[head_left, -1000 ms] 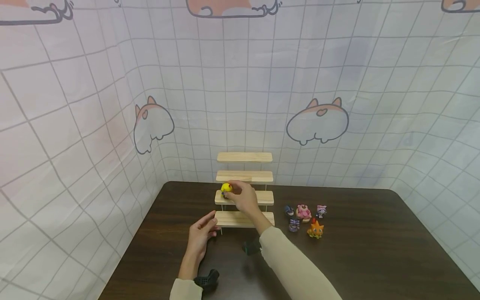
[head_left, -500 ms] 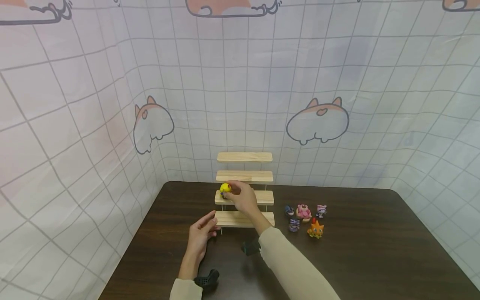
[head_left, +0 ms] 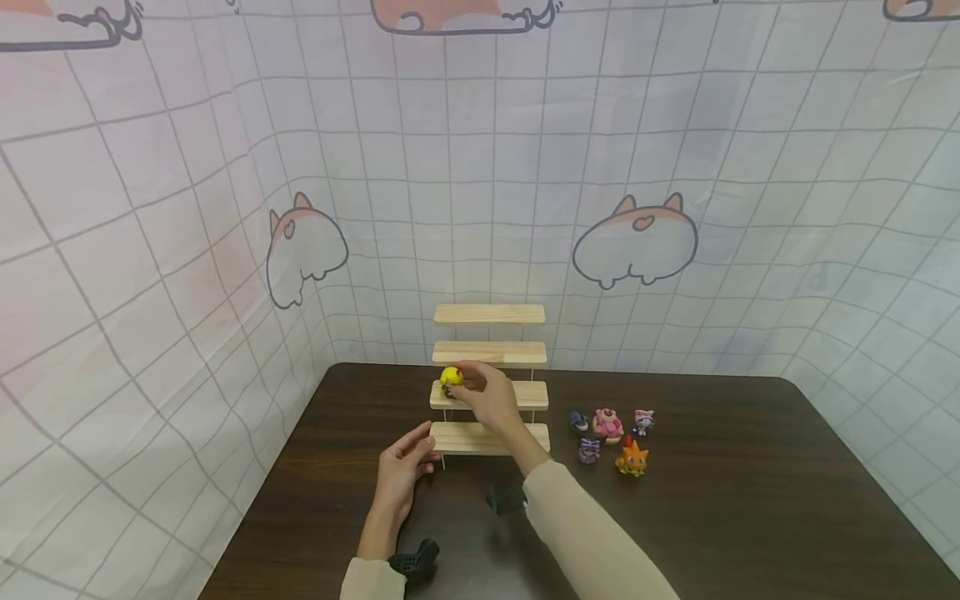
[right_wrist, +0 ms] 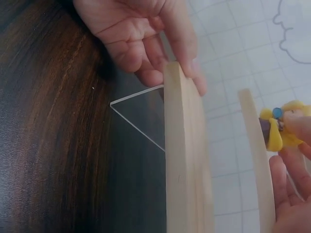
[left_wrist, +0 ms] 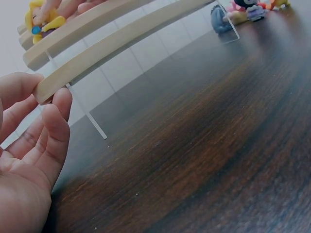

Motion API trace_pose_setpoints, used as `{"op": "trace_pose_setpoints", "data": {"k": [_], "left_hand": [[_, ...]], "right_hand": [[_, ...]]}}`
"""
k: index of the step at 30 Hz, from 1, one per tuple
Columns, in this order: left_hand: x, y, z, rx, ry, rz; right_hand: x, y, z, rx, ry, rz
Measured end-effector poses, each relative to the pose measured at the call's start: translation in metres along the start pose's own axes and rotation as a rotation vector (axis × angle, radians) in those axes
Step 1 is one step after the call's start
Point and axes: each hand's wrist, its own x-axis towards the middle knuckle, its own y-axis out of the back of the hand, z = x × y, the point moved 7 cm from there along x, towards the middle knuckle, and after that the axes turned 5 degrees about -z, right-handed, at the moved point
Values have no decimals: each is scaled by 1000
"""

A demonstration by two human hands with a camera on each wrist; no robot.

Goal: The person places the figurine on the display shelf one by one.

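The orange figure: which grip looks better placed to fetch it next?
Probably the right grip, once it releases the yellow figure. It is nearer to the orange figure; the left grip pinches the bottom board's left end, with the right forearm in between.

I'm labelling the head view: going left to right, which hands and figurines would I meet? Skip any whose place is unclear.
Left hand → yellow figurine → right hand → dark blue figurine → large pink figurine → small pink-and-purple figurine. Skipped: striped purple figurine and orange figurine, which overlap neighbours sideways.
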Motion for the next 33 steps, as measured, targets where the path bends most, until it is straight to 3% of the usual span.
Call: {"op": "trace_pose_setpoints", "data": {"k": [12, 24, 33], "left_hand": [[1, 1, 0, -3, 1, -1], [1, 0, 0, 7, 3, 11], [1, 1, -1, 13, 12, 13]], "right_hand": [[-36, 27, 15, 111, 56, 75], [-87, 63, 27, 130, 40, 17], [-114, 92, 28, 128, 107, -31]]}}
